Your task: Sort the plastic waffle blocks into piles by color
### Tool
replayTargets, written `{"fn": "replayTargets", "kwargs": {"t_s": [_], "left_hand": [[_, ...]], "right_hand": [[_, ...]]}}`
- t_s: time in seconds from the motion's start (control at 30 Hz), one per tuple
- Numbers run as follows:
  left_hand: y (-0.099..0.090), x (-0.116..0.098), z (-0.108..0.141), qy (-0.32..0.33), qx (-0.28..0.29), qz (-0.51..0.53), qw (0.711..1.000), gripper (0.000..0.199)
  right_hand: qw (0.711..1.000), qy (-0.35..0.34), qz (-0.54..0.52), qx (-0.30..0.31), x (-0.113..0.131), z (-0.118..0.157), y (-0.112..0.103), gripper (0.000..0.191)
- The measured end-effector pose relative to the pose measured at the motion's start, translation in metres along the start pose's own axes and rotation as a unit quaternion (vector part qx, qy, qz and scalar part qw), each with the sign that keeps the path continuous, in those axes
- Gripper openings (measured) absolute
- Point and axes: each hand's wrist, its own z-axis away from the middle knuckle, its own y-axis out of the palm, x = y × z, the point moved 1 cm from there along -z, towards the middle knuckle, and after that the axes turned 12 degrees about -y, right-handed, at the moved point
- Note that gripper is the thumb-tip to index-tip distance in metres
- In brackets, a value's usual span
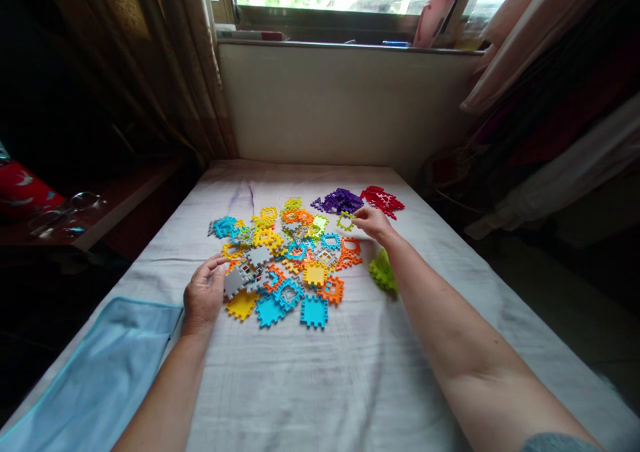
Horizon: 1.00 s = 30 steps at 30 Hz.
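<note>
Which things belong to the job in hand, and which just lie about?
In the job:
- lime-green square notched frame in the right hand
- mixed-colour heap of notched plastic squares beside the left hand
- purple pile, red pile, green pile

Lying about:
- light-blue cloth
- clear-lensed eyeglasses
- pink tapered container

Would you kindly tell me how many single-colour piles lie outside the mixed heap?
3: purple pile at the back, red pile to its right, green pile nearer, partly hidden by the right forearm.
</note>
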Motion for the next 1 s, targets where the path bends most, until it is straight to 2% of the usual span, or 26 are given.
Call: {"fn": "replayTargets", "kwargs": {"t_s": [0.07, 0.13, 0.23, 0.3, 0.4, 0.53, 0.83, 0.93, 1.0], "left_hand": [[0.000, -0.001, 0.000, -0.001, 0.000, 0.001, 1.000, 0.034], [0.000, -0.002, 0.000, -0.002, 0.001, 0.001, 1.000, 0.034], [0.000, -0.004, 0.000, -0.007, 0.003, 0.003, 1.000, 0.034], [0.000, -0.004, 0.001, -0.010, 0.002, 0.005, 1.000, 0.035], [0.001, -0.003, 0.001, -0.013, -0.001, 0.010, 1.000, 0.035], [0.001, -0.003, 0.000, -0.016, -0.006, 0.012, 1.000, 0.034], [0.001, 0.002, -0.002, -0.026, 0.004, 0.019, 0.999, 0.033], [0.001, 0.001, -0.001, -0.023, 0.004, 0.015, 1.000, 0.033], [0.001, 0.001, -0.001, -0.020, 0.003, 0.014, 1.000, 0.033]], "right_hand": [[0.995, 0.012, -0.088, -0.043, -0.012, 0.010, -0.019, 0.026], [0.977, 0.035, -0.192, -0.087, -0.028, 0.024, -0.040, 0.029], [0.964, 0.082, -0.226, -0.114, -0.052, 0.051, -0.065, 0.028], [0.962, 0.112, -0.219, -0.118, -0.064, 0.068, -0.071, 0.025], [0.962, 0.142, -0.205, -0.108, -0.072, 0.086, -0.069, 0.020], [0.963, 0.154, -0.206, -0.080, -0.070, 0.096, -0.062, 0.019], [0.970, 0.164, -0.161, -0.082, -0.073, 0.099, -0.050, 0.016], [0.976, 0.166, -0.112, -0.083, -0.079, 0.097, -0.049, 0.019], [0.984, 0.140, -0.071, -0.087, -0.080, 0.093, -0.051, 0.019]]}}
